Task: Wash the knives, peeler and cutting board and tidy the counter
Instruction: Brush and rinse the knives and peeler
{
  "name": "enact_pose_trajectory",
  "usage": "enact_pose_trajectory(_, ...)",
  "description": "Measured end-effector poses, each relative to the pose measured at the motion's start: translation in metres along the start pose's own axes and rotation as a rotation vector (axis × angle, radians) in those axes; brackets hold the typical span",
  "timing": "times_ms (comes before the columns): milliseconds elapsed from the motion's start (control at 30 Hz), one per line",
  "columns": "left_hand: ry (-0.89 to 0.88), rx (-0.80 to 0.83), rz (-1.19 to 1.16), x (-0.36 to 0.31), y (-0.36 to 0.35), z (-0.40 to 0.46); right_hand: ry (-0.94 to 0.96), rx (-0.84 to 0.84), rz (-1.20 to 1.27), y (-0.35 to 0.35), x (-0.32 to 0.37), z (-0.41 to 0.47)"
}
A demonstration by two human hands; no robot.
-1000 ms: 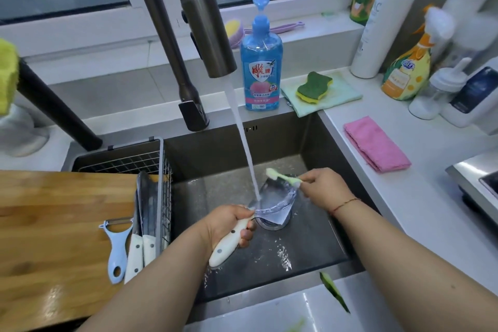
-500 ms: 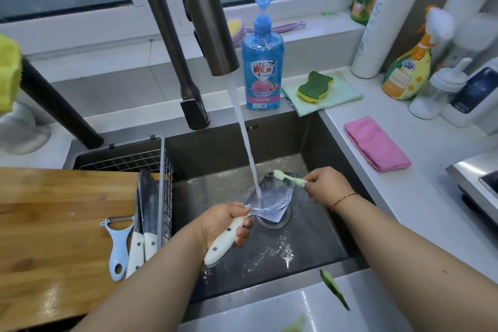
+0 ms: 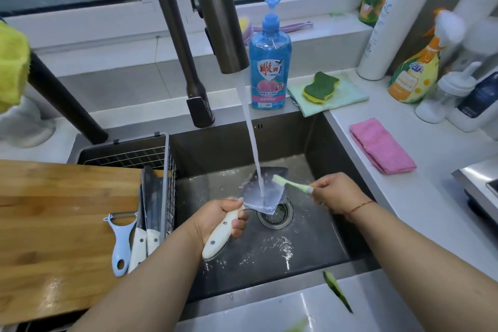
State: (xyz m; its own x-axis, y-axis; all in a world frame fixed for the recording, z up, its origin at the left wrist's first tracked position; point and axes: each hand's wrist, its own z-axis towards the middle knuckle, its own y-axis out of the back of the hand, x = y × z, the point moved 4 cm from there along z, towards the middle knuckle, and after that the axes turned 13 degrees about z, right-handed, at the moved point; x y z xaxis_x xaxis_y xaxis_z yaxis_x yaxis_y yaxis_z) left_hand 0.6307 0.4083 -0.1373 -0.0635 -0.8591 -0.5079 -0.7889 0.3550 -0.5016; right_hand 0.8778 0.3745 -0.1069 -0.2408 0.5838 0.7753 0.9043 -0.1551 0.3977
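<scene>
My left hand [image 3: 221, 217] grips the white handle of a broad cleaver [image 3: 265, 191], whose blade lies flat under the running water over the sink [image 3: 310, 245] drain. My right hand [image 3: 336, 193] holds a green toothbrush [image 3: 291, 183] with its bristles at the blade's upper right edge. A wooden cutting board [image 3: 54, 224] rests across the sink's left side. On its right edge lie a light blue peeler [image 3: 121, 242] and two white-handled knives [image 3: 147, 213], their blades pointing away from me.
The dark tap [image 3: 221, 16] pours water. A wire rack [image 3: 134, 153] sits behind the board. Blue dish soap [image 3: 269, 62], a green sponge [image 3: 320, 86] on a cloth, a pink cloth [image 3: 381, 148], and several bottles stand on the right counter. A green peel scrap [image 3: 336, 291] lies on the front rim.
The cleaver's blade has risen and moved further under the stream. My right hand with the toothbrush has shifted slightly right along the blade's far edge.
</scene>
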Motion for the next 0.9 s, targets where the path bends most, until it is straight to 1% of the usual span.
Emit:
enact_pose_trajectory(100,0.009,-0.049,0.074,0.000,-0.003,-0.001,0.031,-0.072,-0.205,0.005,-0.002,0.016)
enact_pose_trajectory(133,-0.007,-0.091,0.127,0.000,-0.002,-0.001,0.040,-0.100,-0.230,0.004,-0.001,0.018)
enact_pose_trajectory(167,-0.029,-0.137,0.188,-0.002,-0.002,-0.001,0.041,-0.117,-0.199,0.001,0.000,0.019)
enact_pose_trajectory(233,-0.068,-0.212,0.328,-0.005,-0.005,0.000,-0.011,-0.122,-0.008,-0.010,-0.001,0.018)
enact_pose_trajectory(333,-0.103,-0.305,0.607,-0.009,-0.010,0.000,-0.192,-0.067,0.361,-0.032,-0.008,0.013)
enact_pose_trajectory(400,-0.119,-0.337,0.743,-0.008,-0.015,0.000,-0.281,-0.025,0.526,-0.044,-0.010,0.008)
enact_pose_trajectory(533,-0.178,-0.399,1.001,-0.004,-0.027,0.003,-0.366,0.036,0.708,-0.063,-0.008,0.003)
enact_pose_trajectory(567,-0.210,-0.419,1.091,-0.005,-0.028,0.003,-0.374,0.042,0.750,-0.068,-0.006,0.002)
enact_pose_trajectory(667,-0.309,-0.483,1.462,-0.006,-0.036,0.002,-0.380,0.063,0.870,-0.082,-0.004,-0.001)
enact_pose_trajectory(733,-0.330,-0.523,1.607,-0.005,-0.040,0.000,-0.378,0.028,0.923,-0.090,-0.005,-0.002)
enact_pose_trajectory(800,-0.329,-0.561,1.654,-0.005,-0.041,0.000,-0.383,-0.059,0.923,-0.092,-0.010,-0.001)
enact_pose_trajectory(833,-0.323,-0.578,1.638,-0.005,-0.042,0.001,-0.384,-0.092,0.941,-0.093,-0.012,0.000)
enact_pose_trajectory(900,-0.305,-0.594,1.508,-0.007,-0.041,0.000,-0.383,-0.138,0.989,-0.092,-0.018,0.003)
